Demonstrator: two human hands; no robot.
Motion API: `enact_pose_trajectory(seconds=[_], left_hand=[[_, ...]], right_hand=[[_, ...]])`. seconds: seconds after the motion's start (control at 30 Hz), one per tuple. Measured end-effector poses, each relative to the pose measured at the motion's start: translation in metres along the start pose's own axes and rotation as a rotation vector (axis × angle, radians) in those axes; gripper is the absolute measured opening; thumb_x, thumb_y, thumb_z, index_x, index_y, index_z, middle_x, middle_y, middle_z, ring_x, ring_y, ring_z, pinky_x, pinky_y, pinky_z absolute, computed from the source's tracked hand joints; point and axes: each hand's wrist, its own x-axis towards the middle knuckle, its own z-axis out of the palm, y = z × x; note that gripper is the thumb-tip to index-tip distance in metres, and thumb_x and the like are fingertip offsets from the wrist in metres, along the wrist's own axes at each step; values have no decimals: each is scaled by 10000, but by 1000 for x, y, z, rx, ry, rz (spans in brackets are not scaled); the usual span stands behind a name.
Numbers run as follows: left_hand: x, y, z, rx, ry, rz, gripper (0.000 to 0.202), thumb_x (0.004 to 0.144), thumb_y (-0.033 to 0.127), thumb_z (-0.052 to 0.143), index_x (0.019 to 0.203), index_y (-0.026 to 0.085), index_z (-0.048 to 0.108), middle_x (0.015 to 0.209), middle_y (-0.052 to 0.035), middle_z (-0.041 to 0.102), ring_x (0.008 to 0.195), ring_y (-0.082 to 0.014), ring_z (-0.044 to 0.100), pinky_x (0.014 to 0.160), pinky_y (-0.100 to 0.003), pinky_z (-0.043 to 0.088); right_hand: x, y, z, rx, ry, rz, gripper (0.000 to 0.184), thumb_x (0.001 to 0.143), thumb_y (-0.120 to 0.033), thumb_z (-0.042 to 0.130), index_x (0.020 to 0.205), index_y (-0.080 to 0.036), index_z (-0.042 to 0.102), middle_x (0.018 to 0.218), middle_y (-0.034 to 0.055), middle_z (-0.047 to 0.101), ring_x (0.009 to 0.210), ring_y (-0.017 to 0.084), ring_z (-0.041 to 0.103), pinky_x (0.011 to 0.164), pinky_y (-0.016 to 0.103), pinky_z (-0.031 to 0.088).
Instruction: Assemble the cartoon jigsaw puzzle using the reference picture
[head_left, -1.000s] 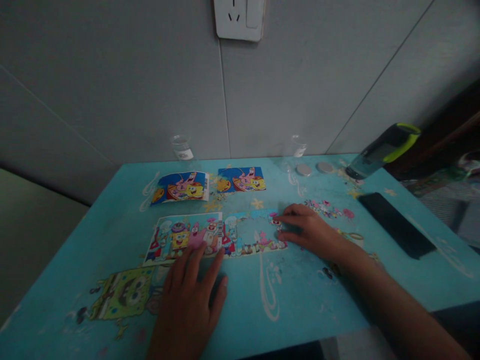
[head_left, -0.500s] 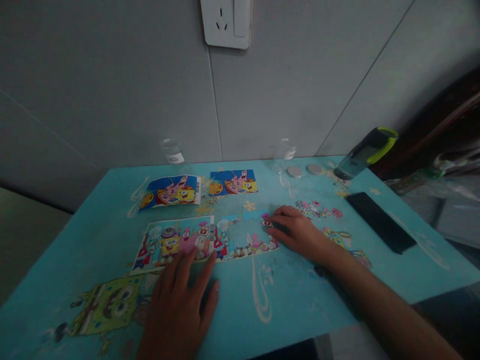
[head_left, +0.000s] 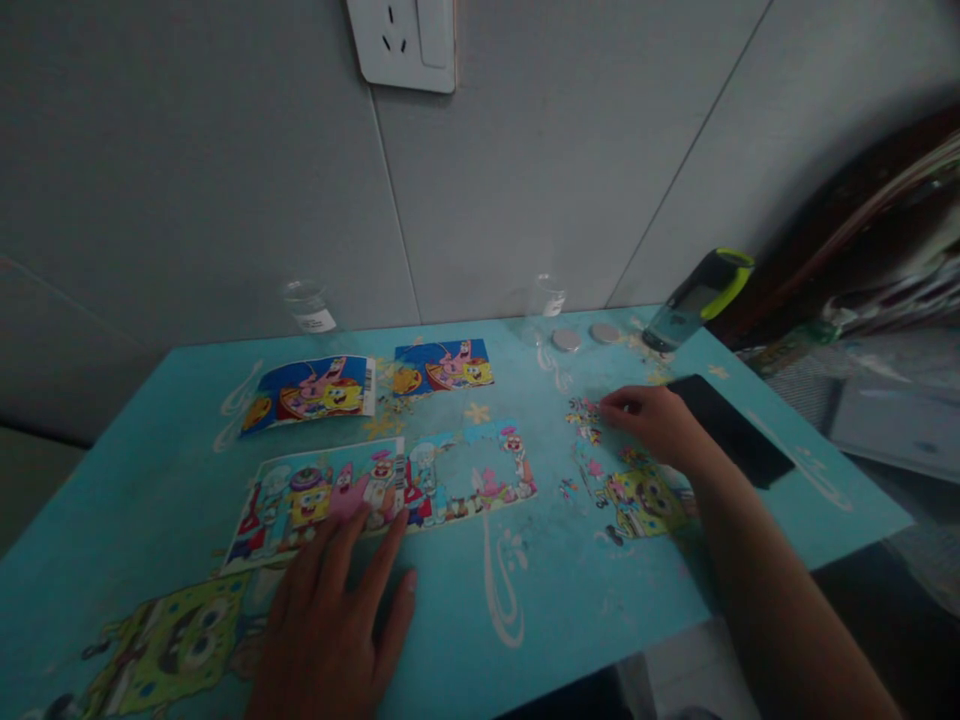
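Observation:
My left hand (head_left: 330, 625) lies flat with fingers spread on the turquoise table (head_left: 525, 590), its fingertips touching the lower edge of a cartoon picture card (head_left: 315, 495). Joined to the card's right side is a partly built jigsaw frame (head_left: 472, 465) with a bare middle. My right hand (head_left: 660, 425) rests further right, fingers curled with the tips pinching at a heap of loose puzzle pieces (head_left: 585, 415); what it holds is too small to make out.
Two more picture cards (head_left: 311, 392) (head_left: 442, 365) lie further back. Two small glass beakers (head_left: 307, 305) (head_left: 551, 295), two round lids (head_left: 581, 337), a green-topped bottle (head_left: 697, 295) and a black phone (head_left: 731, 430) stand at the back and right. A wall socket (head_left: 401, 40) hangs above.
My right hand has left the right edge of the jigsaw frame and moved right to the loose pieces. The view has swung to the right. My left hand stays put.

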Motion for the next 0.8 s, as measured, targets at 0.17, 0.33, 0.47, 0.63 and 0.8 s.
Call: enact_pose_trajectory(seconds=[0.17,0.33,0.47,0.63,0.8], left_hand=[[0,1,-2,-1,2,3,590,946,379,568,1520,274,476,1536,-149,453,1434,-401,412,1135,-634,415],[0,0,-1,-3,-5,8,566,947,378,571,1495,250,503,1526,-160,452,1439,-402,406,1152,-625,402],[0,-2,0,-5,-9,10,565,944,383,571,1491,259,503,1532,-154,447,1440,-404,401,1149,-635,397],[0,0,-2,2,-6,3,552,957,376,559,1495,263,499,1532,-158,444,1438,-399,403,1139,-639,407],[1,2,-3,-1,-8,1,530,960,377,558,1471,242,525,1547,-160,432,1446,-397,395,1150,-638,397]], right_hand=[[-3,-5,9,32,-96,-20,246,883,-426,686,979,-230,800,820,45,773,655,184,671,583,308,487],[-2,-6,8,-11,-66,-18,229,911,-401,658,967,-225,792,821,48,765,676,192,672,611,310,489],[2,-4,11,-106,62,-31,304,930,-452,641,1022,-206,794,874,78,761,731,220,678,671,330,492],[5,-6,20,-162,60,-87,296,937,-435,631,1037,-217,805,966,97,745,802,230,679,715,335,500],[6,-8,23,-141,70,-63,280,917,-439,645,975,-217,806,930,87,741,795,234,676,700,340,495]])
